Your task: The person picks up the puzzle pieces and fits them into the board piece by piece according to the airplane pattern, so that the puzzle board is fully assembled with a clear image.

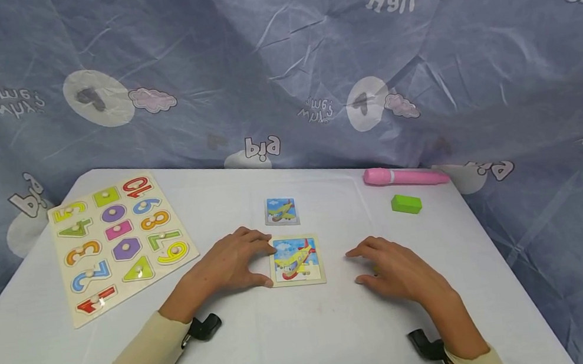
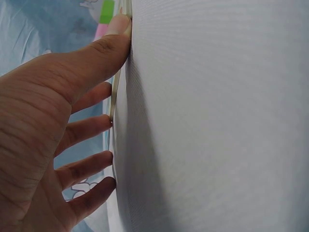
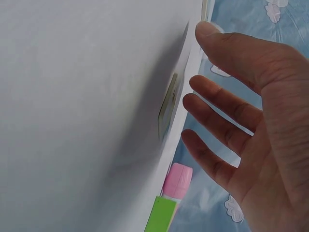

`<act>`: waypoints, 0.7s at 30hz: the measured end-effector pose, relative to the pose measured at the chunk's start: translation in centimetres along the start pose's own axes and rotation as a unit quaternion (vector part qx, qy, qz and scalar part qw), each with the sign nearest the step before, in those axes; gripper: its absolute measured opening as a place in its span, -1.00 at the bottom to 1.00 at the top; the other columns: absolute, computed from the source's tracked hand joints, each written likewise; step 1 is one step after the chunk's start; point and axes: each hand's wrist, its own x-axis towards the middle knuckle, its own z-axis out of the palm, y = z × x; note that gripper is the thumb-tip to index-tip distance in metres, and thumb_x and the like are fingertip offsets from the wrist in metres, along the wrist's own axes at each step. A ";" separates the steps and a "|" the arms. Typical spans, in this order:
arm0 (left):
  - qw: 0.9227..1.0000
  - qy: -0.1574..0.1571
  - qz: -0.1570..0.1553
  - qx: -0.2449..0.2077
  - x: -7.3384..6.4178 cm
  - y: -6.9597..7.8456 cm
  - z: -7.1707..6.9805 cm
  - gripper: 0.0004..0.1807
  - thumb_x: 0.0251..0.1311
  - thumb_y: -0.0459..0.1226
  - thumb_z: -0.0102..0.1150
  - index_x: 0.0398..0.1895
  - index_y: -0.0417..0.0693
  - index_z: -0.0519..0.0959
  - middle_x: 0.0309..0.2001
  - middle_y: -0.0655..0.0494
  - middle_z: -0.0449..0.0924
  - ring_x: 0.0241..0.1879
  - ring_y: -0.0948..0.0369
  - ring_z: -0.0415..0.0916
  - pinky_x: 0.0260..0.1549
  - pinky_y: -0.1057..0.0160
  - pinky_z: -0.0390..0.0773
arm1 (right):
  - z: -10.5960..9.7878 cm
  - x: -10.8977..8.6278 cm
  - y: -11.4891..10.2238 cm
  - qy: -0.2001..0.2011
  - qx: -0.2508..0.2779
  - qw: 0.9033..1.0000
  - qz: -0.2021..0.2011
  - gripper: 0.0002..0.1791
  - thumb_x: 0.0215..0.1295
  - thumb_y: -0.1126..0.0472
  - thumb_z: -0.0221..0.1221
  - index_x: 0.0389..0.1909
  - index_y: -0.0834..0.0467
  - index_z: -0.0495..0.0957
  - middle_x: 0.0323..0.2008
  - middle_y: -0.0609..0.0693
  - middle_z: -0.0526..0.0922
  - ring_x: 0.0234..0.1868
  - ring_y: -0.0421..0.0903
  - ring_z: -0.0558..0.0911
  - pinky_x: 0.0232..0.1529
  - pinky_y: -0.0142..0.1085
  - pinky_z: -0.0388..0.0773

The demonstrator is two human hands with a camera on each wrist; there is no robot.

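Observation:
A square wooden puzzle board [image 1: 322, 262] with a yellow airplane picture lies in the middle of the table; its picture has a pale patch at the lower right. My left hand [image 1: 236, 262] rests against the board's left side, thumb at the lower corner and forefinger at the upper edge, the other fingers loosely spread. To the right of the board, my right hand [image 1: 394, 269] hovers low over the table with relaxed fingers and holds nothing. Beneath it lies a small flat piece [image 3: 167, 106], mostly covered by the hand in the head view.
Behind the board lies a smaller airplane picture tile [image 1: 281, 211]. A number and shape peg board [image 1: 122, 247] occupies the left. At the back right are a pink marker-shaped stick [image 1: 405, 176] and a green block [image 1: 406, 203]. A patterned cloth [image 1: 278, 59] hangs behind the table.

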 end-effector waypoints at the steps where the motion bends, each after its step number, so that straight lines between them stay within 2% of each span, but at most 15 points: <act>1: 1.000 0.000 0.000 0.000 0.0 0.0 0.0 -0.24 0.05 0.17 0.65 0.31 0.11 0.70 0.45 0.06 0.56 0.41 -0.02 0.43 0.30 -0.13 0.55 | 0.0 -0.1 0.1 0.000 0.001 1.000 0.001 -0.47 0.24 0.08 0.57 0.24 -0.02 0.72 0.11 -0.10 0.69 0.11 -0.04 0.70 0.12 0.01 0.68; 14: 1.000 0.007 0.004 -0.001 0.0 0.0 0.2 -0.25 0.05 0.18 0.64 0.30 0.13 0.71 0.44 0.09 0.56 0.41 0.00 0.44 0.30 -0.11 0.56 | -0.6 -1.5 1.3 -0.003 0.008 1.000 0.029 -0.48 0.25 0.09 0.55 0.24 -0.02 0.71 0.12 -0.10 0.70 0.11 -0.01 0.70 0.11 0.05 0.67; 21: 1.000 0.006 0.002 0.001 0.0 -0.2 0.3 -0.25 0.05 0.20 0.63 0.31 0.14 0.70 0.44 0.11 0.56 0.41 0.01 0.44 0.30 -0.09 0.55 | -0.6 -1.8 1.8 -0.007 0.014 0.999 0.031 -0.48 0.27 0.10 0.53 0.25 -0.03 0.69 0.14 -0.09 0.69 0.15 0.03 0.70 0.12 0.09 0.67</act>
